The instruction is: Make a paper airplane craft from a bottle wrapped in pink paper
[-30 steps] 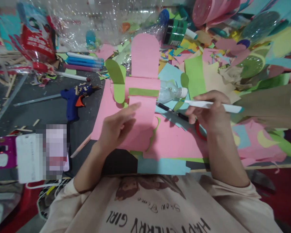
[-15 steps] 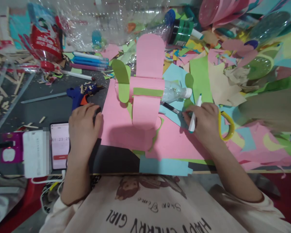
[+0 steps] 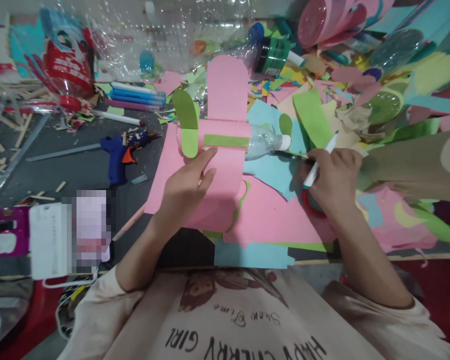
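Note:
A plastic bottle (image 3: pixel 264 141) lies on its side, its body wrapped in pink paper with a green strip (image 3: pixel 227 141) across it. Pink paper wings (image 3: pixel 228 87) stick out on both sides, and a green paper piece (image 3: pixel 189 142) sits at the bottle's left end. My left hand (image 3: pixel 183 192) reaches over the lower wing, fingers stretched out, index fingertip by the green strip. My right hand (image 3: pixel 335 175) is closed round a white marker (image 3: pixel 320 160) with a teal end. Beneath that hand a red loop (image 3: pixel 306 202) shows partly; its kind is hidden. A dark pen-like thing (image 3: pixel 290 155) lies near its fingers.
A blue glue gun (image 3: pixel 116 157) lies to the left, with several markers (image 3: pixel 137 95) behind it. A blurred phone (image 3: pixel 92 225) and a white box-shaped device (image 3: pixel 48 240) are at the front left. Paper scraps (image 3: pixel 315 117) and plastic bottles (image 3: pixel 67 65) crowd the back and right.
My left hand has moved right, from beside the phone onto the pink wing. My right hand has shifted right and slightly up, still with the marker. The yellow ring near it is now hidden.

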A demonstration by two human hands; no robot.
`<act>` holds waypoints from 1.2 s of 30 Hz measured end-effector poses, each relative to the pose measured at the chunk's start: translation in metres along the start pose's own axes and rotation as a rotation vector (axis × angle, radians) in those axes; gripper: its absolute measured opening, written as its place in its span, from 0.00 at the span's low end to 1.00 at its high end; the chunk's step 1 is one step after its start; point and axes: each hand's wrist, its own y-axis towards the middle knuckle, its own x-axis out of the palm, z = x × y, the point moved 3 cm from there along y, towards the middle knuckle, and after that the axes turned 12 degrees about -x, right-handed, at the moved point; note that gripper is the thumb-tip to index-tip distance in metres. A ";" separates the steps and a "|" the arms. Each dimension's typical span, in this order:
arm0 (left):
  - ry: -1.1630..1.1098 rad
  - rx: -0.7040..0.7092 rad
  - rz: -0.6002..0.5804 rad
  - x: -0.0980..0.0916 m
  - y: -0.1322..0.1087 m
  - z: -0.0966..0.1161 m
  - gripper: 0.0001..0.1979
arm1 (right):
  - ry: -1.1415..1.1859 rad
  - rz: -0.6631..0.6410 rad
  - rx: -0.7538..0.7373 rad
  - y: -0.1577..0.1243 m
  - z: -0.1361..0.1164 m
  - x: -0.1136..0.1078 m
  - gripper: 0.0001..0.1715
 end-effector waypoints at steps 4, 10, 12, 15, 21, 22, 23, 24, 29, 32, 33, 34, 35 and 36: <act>-0.126 -0.059 -0.049 0.014 0.004 -0.007 0.23 | 0.051 0.184 0.049 0.003 -0.014 -0.008 0.10; -0.240 -0.088 -0.083 0.023 0.002 -0.011 0.25 | 0.474 0.126 -0.043 0.035 -0.046 0.005 0.19; -0.242 -0.086 -0.115 0.024 0.001 -0.010 0.26 | 0.507 0.094 -0.036 0.048 -0.048 0.013 0.26; -0.184 -0.072 -0.140 0.028 0.002 -0.010 0.27 | 0.492 0.022 -0.054 0.063 -0.047 0.027 0.27; 0.096 0.091 -0.024 0.034 0.002 -0.013 0.25 | 0.405 0.053 -0.035 0.069 -0.048 0.043 0.25; 0.164 0.126 0.015 0.033 0.000 -0.011 0.25 | 0.402 0.058 -0.020 0.068 -0.048 0.044 0.25; 0.233 0.159 0.050 0.031 -0.001 -0.009 0.25 | 0.398 0.065 -0.006 0.067 -0.049 0.043 0.24; 0.297 0.194 0.072 0.029 -0.004 -0.005 0.24 | 0.396 0.075 0.007 0.065 -0.049 0.041 0.24; 0.405 0.400 0.015 0.022 -0.017 0.012 0.16 | 0.501 0.178 -0.036 0.050 -0.051 0.015 0.24; 0.382 0.461 -0.021 0.024 -0.024 0.008 0.16 | 0.628 0.248 -0.091 0.037 -0.058 0.001 0.16; 0.369 0.471 -0.035 0.025 -0.026 0.005 0.17 | 0.672 0.225 -0.114 0.034 -0.062 0.000 0.13; 0.358 0.473 -0.050 0.027 -0.027 0.001 0.17 | 0.714 0.182 -0.142 0.031 -0.067 0.000 0.11; 0.351 0.467 -0.062 0.028 -0.027 -0.003 0.17 | 0.742 0.121 -0.159 0.029 -0.072 0.002 0.11; 0.345 0.461 -0.068 0.029 -0.027 -0.005 0.17 | 0.764 0.061 -0.168 0.027 -0.076 0.005 0.11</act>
